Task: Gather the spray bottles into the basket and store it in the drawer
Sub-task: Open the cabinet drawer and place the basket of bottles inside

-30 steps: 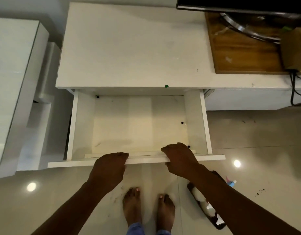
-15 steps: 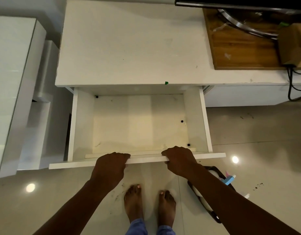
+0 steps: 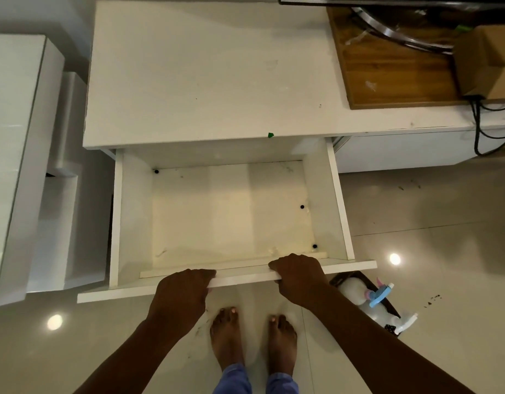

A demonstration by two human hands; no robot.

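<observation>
From my feed the drawer looks like white painted or laminated board, matt, with a yellowed, scuffed bottom panel, and the tabletop above it has the same flat white finish, marked with faint smudges. The floor is pale polished tile, glossy enough to mirror the ceiling lights, while the board at the far right shows warm wood grain with a low sheen and the box on it reads as plain brown cardboard. The spray bottles look like translucent white plastic with smooth blue and pink plastic triggers, sitting in a dark basket whose material I cannot make out.
</observation>
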